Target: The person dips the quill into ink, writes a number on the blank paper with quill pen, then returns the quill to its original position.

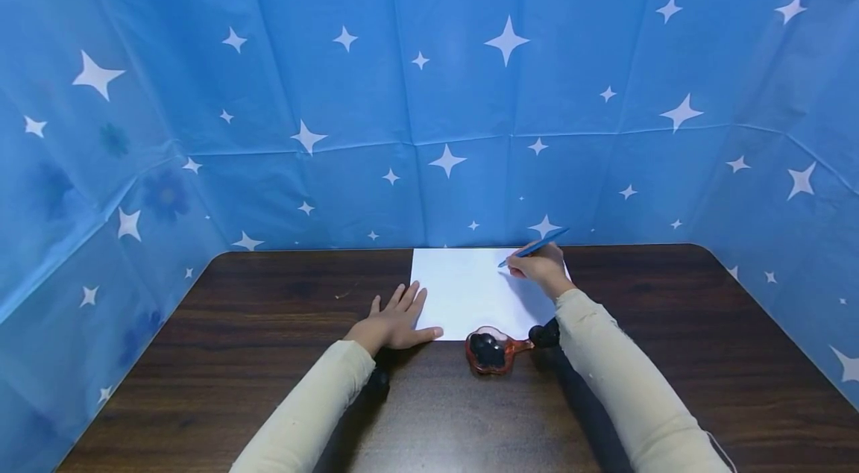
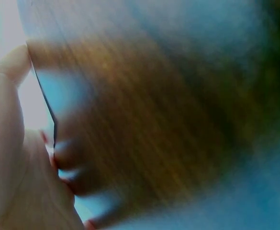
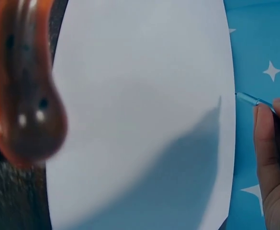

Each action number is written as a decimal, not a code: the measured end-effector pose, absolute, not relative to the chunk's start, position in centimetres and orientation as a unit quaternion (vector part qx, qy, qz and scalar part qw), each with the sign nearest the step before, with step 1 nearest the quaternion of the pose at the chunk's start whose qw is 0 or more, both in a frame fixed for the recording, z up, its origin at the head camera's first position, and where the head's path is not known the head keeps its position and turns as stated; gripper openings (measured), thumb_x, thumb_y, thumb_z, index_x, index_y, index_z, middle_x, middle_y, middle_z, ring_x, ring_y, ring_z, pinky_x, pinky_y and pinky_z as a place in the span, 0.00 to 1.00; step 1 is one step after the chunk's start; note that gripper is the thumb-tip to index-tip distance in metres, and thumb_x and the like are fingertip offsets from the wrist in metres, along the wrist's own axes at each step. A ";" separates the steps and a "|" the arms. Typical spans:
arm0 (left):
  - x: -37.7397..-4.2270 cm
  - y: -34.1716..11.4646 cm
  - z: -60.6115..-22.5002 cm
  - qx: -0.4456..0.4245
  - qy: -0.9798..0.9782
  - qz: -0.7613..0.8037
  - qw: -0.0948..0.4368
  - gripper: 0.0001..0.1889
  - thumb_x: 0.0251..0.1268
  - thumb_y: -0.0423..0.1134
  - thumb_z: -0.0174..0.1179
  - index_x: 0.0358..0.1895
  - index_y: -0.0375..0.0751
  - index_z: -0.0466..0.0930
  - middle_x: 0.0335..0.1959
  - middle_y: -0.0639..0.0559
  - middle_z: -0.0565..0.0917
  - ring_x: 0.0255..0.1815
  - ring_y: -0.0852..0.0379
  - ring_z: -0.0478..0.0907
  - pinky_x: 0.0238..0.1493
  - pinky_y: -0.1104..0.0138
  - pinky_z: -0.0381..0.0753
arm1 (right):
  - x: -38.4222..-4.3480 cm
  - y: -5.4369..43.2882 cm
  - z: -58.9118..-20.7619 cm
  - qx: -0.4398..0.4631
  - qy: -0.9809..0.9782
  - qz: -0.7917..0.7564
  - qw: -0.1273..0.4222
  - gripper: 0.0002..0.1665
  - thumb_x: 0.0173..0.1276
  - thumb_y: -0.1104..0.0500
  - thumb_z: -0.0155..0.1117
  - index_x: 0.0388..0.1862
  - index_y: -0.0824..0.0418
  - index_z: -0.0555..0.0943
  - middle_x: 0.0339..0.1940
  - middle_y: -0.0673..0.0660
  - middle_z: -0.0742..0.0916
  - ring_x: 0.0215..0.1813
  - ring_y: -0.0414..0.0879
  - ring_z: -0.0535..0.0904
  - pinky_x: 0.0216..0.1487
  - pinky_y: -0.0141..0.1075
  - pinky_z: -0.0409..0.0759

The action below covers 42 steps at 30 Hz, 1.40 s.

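A white sheet of paper (image 1: 463, 298) lies on the dark wooden table, reaching its far edge. My right hand (image 1: 546, 268) pinches a blue pen (image 1: 550, 239) over the sheet's upper right part, its tip pointing left and down. In the right wrist view, the pen (image 3: 254, 100) shows its tip close to the paper's edge. Spread flat, my left hand (image 1: 396, 325) rests at the sheet's lower left corner, thumb and fingertips on the paper. Just below the sheet lies a hand mirror (image 1: 489, 351) with a reddish, flower-shaped frame.
The mirror's handle (image 3: 29, 110) points right, toward my right wrist, where a black wrist camera (image 1: 545, 333) overlaps its end in the head view. Behind the table (image 1: 282, 309) hangs a blue curtain (image 1: 369, 85) with white stars, which also runs along both sides.
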State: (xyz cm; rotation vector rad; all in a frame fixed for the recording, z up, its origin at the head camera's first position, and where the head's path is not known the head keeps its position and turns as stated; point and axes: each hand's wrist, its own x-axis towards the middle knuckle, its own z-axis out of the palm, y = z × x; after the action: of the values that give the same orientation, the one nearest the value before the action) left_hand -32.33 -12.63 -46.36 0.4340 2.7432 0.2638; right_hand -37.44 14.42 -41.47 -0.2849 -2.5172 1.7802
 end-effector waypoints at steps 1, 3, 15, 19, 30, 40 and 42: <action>-32.3 -12.6 -46.3 0.153 0.968 0.093 0.175 0.50 0.61 0.75 0.41 0.78 0.52 0.35 0.79 0.53 0.33 0.78 0.50 0.30 0.71 0.41 0.30 | -37.5 14.4 -41.5 -0.096 -0.815 0.571 0.022 0.10 0.58 0.67 0.66 0.38 0.72 0.83 0.29 0.61 0.88 0.23 0.39 0.82 0.41 0.41 0.84; -32.3 -12.7 -46.3 0.153 0.968 0.094 0.174 0.50 0.61 0.75 0.41 0.78 0.52 0.36 0.79 0.53 0.34 0.79 0.49 0.31 0.71 0.40 0.31 | -37.5 14.3 -41.6 -0.102 -0.823 0.559 0.019 0.11 0.58 0.66 0.67 0.39 0.72 0.83 0.28 0.60 0.88 0.22 0.38 0.81 0.40 0.41 0.84; -31.6 -12.5 -45.3 0.152 0.967 0.092 0.183 0.49 0.63 0.74 0.40 0.78 0.51 0.35 0.79 0.53 0.33 0.78 0.50 0.30 0.71 0.41 0.30 | -37.6 13.8 -41.9 -0.121 -0.845 0.519 0.039 0.10 0.57 0.62 0.69 0.36 0.68 0.84 0.20 0.53 0.87 0.19 0.36 0.80 0.36 0.38 0.84; -31.1 -12.4 -44.5 0.153 0.966 0.099 0.186 0.49 0.63 0.73 0.40 0.78 0.48 0.36 0.79 0.51 0.35 0.79 0.48 0.32 0.71 0.40 0.31 | -37.6 13.8 -41.8 -0.123 -0.838 0.530 0.036 0.10 0.58 0.63 0.69 0.37 0.68 0.84 0.23 0.56 0.88 0.21 0.37 0.81 0.39 0.40 0.84; -31.1 -12.3 -44.6 0.155 0.966 0.097 0.184 0.48 0.64 0.72 0.41 0.78 0.49 0.36 0.79 0.51 0.34 0.79 0.48 0.32 0.71 0.41 0.30 | -37.6 13.7 -42.0 -0.135 -0.854 0.501 0.036 0.09 0.59 0.62 0.68 0.37 0.67 0.84 0.33 0.60 0.88 0.32 0.46 0.85 0.41 0.40 0.83; -30.4 -12.1 -43.6 0.161 0.964 0.098 0.186 0.46 0.67 0.69 0.41 0.78 0.47 0.38 0.79 0.49 0.36 0.79 0.47 0.34 0.71 0.40 0.33 | -37.3 13.8 -41.8 -0.129 -0.870 0.474 0.031 0.09 0.60 0.61 0.67 0.36 0.66 0.83 0.33 0.61 0.88 0.38 0.52 0.84 0.47 0.44 0.79; -30.5 -12.2 -43.6 0.159 0.965 0.101 0.185 0.46 0.67 0.69 0.41 0.78 0.47 0.39 0.79 0.49 0.37 0.79 0.47 0.34 0.71 0.40 0.33 | -37.3 13.7 -41.8 -0.131 -0.869 0.476 0.030 0.09 0.60 0.60 0.67 0.36 0.65 0.83 0.34 0.61 0.88 0.38 0.52 0.84 0.48 0.44 0.79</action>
State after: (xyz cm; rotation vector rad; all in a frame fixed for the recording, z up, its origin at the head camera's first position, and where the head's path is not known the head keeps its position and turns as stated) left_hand -30.52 -12.15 -43.64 0.4482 2.7183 0.2840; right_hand -37.25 13.71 -41.79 -0.4045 -2.6802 1.4667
